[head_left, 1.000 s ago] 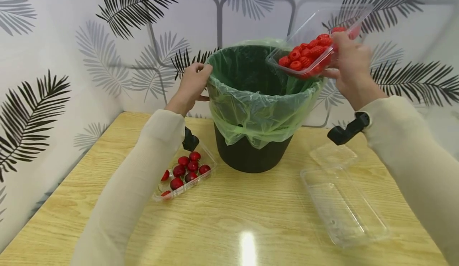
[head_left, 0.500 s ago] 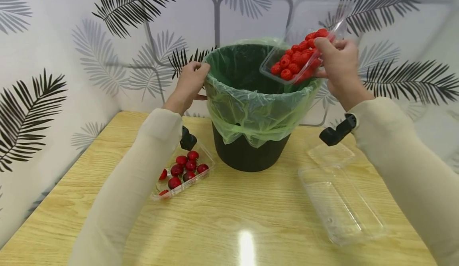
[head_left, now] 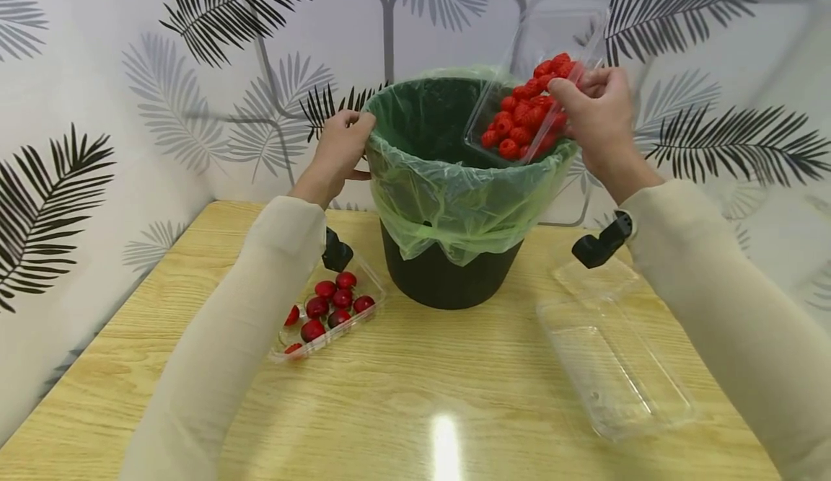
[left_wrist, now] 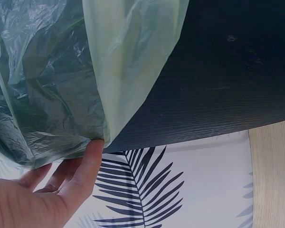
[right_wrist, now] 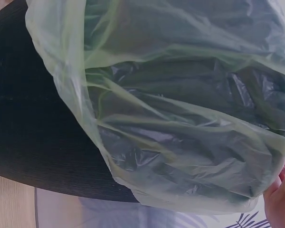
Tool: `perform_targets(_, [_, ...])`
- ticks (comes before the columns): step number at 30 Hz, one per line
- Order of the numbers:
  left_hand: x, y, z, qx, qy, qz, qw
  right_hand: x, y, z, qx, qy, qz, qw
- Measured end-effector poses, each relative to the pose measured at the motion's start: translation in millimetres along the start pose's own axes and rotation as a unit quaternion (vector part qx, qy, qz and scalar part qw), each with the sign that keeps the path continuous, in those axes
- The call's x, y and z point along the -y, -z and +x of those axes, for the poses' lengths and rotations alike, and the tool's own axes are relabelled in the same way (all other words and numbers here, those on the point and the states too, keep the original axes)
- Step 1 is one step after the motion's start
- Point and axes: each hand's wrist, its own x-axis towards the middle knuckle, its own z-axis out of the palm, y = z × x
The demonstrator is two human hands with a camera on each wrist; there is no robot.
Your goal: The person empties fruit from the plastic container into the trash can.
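Observation:
A black trash bin (head_left: 448, 279) stands on the table, lined with a thin green plastic bag (head_left: 454, 192) folded over its rim. My left hand (head_left: 340, 142) grips the bin's left rim through the bag; in the left wrist view its thumb (left_wrist: 88, 164) presses on the folded bag edge. Over the right side of the opening, my right hand (head_left: 600, 117) holds a clear plastic clamshell (head_left: 544, 131) by its side, tilted down toward the bin's inside with its lid up. Red raspberries (head_left: 519, 117) fill it. In the right wrist view, the right hand (right_wrist: 281, 199) shows only at the edge.
Left of the bin, partly behind the left sleeve, sits a clear box (head_left: 347, 329) with several dark red cherries (head_left: 318, 308). An open clear plastic container (head_left: 617, 373) lies on the wooden table (head_left: 389, 409) at right. A patterned wall (head_left: 454, 27) stands close behind.
My right hand has moved left and slightly down with the clamshell, which now tilts more steeply over the bin's opening. The left hand keeps its hold on the rim.

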Motion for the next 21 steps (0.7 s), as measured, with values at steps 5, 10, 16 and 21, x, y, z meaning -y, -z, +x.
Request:
perform_targets(5, [0.7,0.4,0.7,0.0,-0.001,-0.001,1.0,0,0,0,0.005,0.009,-0.011,1.0])
perform_targets(10, [0.5,-1.0,0.2,0.001,-0.001,0.0,1.0,1,0,3,0.01,0.009,-0.041,0.999])
perform_targets(16, [0.4,-2.3,0.0,0.002,0.0,-0.001,1.0,9,2,11,0.012,0.006,-0.077,0.997])
perform_targets(21, [0.7,0.6,0.4,-0.003,0.001,-0.001,1.0,20,4,15,0.04,0.028,-0.098,0.994])
